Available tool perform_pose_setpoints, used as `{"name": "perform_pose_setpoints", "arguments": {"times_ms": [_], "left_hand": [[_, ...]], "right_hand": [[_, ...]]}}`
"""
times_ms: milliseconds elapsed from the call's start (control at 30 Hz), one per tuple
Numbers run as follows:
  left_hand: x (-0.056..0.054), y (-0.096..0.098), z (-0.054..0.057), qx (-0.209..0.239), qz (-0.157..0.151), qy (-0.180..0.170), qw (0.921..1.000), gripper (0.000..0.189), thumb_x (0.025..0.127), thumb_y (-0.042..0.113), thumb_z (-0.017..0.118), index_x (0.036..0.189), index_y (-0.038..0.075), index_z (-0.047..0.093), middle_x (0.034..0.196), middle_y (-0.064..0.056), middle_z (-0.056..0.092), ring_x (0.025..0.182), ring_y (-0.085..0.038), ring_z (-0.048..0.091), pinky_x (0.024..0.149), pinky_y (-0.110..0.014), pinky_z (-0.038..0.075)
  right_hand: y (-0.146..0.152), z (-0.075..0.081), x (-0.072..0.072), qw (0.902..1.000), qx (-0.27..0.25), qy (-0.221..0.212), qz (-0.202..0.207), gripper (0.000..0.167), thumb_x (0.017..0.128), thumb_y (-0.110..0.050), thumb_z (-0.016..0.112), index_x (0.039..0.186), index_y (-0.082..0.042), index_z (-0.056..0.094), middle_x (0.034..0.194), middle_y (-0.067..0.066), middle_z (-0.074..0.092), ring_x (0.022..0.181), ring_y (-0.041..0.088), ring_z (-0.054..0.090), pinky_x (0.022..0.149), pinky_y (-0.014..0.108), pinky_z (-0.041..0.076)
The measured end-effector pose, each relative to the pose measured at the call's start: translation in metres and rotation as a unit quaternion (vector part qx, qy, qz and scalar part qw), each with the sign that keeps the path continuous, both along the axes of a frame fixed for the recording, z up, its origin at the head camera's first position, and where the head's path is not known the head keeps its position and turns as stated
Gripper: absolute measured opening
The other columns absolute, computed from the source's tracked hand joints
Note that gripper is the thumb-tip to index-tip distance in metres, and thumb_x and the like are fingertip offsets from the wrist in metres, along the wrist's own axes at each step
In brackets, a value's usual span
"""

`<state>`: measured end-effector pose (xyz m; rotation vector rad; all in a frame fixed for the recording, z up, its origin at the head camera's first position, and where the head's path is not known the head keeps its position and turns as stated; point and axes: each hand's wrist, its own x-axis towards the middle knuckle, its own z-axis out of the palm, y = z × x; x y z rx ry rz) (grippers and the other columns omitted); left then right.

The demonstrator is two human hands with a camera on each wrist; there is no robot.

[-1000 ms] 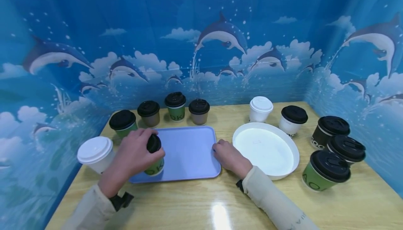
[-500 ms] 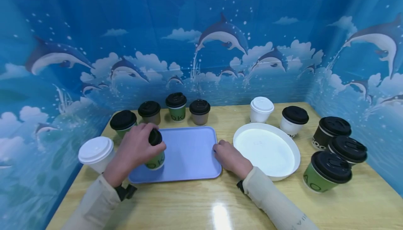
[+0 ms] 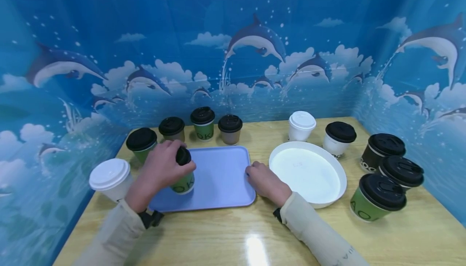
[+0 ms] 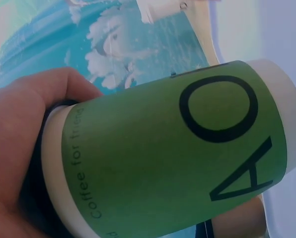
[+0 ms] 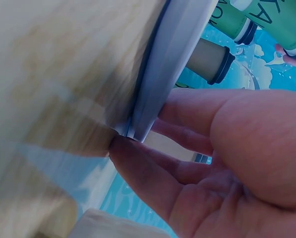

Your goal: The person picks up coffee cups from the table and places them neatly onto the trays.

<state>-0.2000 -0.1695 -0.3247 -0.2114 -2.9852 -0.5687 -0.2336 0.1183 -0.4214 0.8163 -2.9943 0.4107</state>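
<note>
The left hand [image 3: 162,169] holds the held cup [image 3: 185,184], green with a black lid, by its lid end, thumb and fingers curled round it. That cup looks roughly upright over the left part of the tray [image 3: 222,177], nearer the front edge than the back; whether its base touches the tray cannot be told. The left wrist view shows large dark letters on its green side and small print, "Coffee for friend", by the lid.

The right hand [image 3: 267,183] is at the middle of the tray's right edge, its thumb and bent fingers narrow about the rim; one fingertip meets the table [image 3: 218,233] just beside it.

Behind the tray, toward the table's back edge, stand a brown cup [image 3: 172,131], a small green cup [image 3: 203,126] and another brown cup [image 3: 230,131], all black-lidded. A wider green cup [image 3: 142,142] is near the back left corner, and a white-lidded cup [image 3: 110,177] by the left edge.

A round white dish [image 3: 307,173] lies right of the tray. Beyond it are a small white cup [image 3: 301,127] and a black-lidded white cup [image 3: 338,138]. Toward the right edge cluster a black cup [image 3: 382,153], a partly hidden cup [image 3: 401,171] and a large green cup [image 3: 376,199].
</note>
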Motion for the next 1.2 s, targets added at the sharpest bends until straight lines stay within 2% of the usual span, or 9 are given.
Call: {"name": "perform_pose_setpoints", "arguments": {"times_ms": [267, 633, 900, 1200], "left_hand": [[0.002, 0.026, -0.002, 0.006, -0.012, -0.002, 0.9999, 0.057, 0.085, 0.044, 0.069, 0.129, 0.009, 0.063, 0.117, -0.016, 0.061, 0.099, -0.033, 0.055, 0.072, -0.048, 0.052], [0.000, 0.057, -0.006, 0.016, -0.015, -0.009, 0.9997, 0.061, 0.084, 0.045, 0.072, 0.133, 0.011, 0.063, 0.128, -0.015, 0.061, 0.104, -0.030, 0.058, 0.077, -0.044, 0.056], [-0.007, 0.060, -0.008, 0.000, -0.002, -0.002, 1.0000, 0.060, 0.085, 0.045, 0.072, 0.133, 0.010, 0.063, 0.122, -0.015, 0.063, 0.102, -0.030, 0.058, 0.081, -0.047, 0.054], [-0.024, 0.068, -0.001, 0.011, 0.006, -0.006, 0.9999, 0.062, 0.085, 0.049, 0.070, 0.133, 0.010, 0.061, 0.122, -0.015, 0.061, 0.104, -0.033, 0.057, 0.090, -0.054, 0.047]], "right_hand": [[0.000, 0.000, -0.001, 1.0000, -0.003, 0.004, 0.003, 0.015, 0.100, -0.003, 0.059, 0.105, 0.004, 0.072, 0.091, 0.020, 0.063, 0.081, 0.032, 0.063, 0.073, 0.044, 0.056], [0.000, 0.003, 0.000, 1.0000, -0.002, -0.001, 0.001, 0.014, 0.100, -0.003, 0.060, 0.105, 0.004, 0.072, 0.093, 0.020, 0.064, 0.082, 0.032, 0.063, 0.074, 0.044, 0.056], [-0.001, 0.003, 0.001, 1.0000, 0.000, -0.007, 0.001, 0.016, 0.101, -0.003, 0.059, 0.107, 0.005, 0.072, 0.094, 0.021, 0.064, 0.084, 0.032, 0.064, 0.075, 0.044, 0.056], [-0.001, 0.002, 0.001, 0.9999, 0.003, -0.013, -0.008, 0.014, 0.101, -0.003, 0.060, 0.105, 0.004, 0.072, 0.093, 0.020, 0.064, 0.083, 0.031, 0.064, 0.074, 0.044, 0.056]]}}
